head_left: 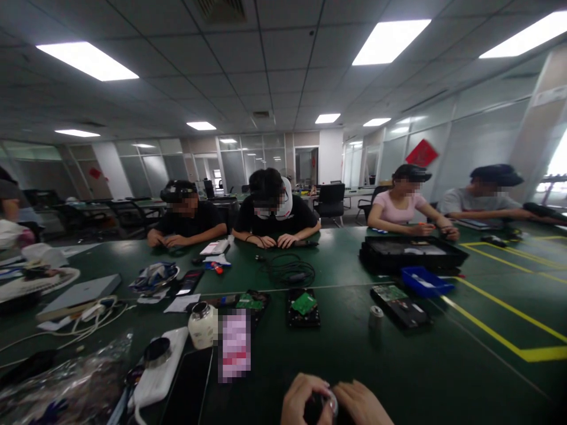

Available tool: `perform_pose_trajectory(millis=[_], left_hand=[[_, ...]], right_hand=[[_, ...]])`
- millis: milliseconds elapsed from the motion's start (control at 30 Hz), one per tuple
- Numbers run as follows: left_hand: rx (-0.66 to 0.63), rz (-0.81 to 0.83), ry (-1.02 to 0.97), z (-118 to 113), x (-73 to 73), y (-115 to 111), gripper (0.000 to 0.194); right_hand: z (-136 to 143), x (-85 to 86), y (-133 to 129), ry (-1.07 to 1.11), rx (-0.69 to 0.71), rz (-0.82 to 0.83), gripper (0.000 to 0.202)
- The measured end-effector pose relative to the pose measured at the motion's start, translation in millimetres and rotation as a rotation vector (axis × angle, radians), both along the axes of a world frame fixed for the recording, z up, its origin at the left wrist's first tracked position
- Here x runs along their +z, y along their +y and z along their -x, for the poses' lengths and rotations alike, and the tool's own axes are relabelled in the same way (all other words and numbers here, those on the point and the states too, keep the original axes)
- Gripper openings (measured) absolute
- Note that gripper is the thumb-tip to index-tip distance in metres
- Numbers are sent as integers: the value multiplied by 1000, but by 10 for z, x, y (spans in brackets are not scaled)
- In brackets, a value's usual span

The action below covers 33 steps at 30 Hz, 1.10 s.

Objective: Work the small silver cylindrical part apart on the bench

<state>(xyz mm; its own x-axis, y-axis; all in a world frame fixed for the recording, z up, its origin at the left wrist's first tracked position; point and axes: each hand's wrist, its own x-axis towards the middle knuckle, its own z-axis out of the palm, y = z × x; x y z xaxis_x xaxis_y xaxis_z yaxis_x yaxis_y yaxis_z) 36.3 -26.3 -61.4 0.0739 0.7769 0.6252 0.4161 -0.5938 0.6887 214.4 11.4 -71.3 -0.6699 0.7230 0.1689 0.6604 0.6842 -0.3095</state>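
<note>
Head: dark object (314,406) in left hand (299,396)

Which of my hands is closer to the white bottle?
Your left. The left hand is nearer the camera than the white bottle and off to its right; the right hand is farther right still, beyond the left one.

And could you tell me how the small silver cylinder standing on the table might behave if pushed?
The small silver cylinder stands upright and looks taller than wide, so a push near its top would probably tip it. Its rounded side suggests it could then roll.
</note>
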Motion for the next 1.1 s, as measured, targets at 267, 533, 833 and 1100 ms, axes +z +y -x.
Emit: perform_pose_trajectory(millis=[267,533,833,1100], left_hand=[[-96,39,43,28,169,-40,18],[-255,143,37,71,173,-168,65],[-202,364,110,43,75,-162,66],[-85,469,65,-12,185,-195,44]], right_hand=[[14,222,-137,64,-15,51,31],[-139,302,-229,283,15,-14,39],[-19,660,-123,219,19,107,25],[-24,816,32,275,26,334,16]])
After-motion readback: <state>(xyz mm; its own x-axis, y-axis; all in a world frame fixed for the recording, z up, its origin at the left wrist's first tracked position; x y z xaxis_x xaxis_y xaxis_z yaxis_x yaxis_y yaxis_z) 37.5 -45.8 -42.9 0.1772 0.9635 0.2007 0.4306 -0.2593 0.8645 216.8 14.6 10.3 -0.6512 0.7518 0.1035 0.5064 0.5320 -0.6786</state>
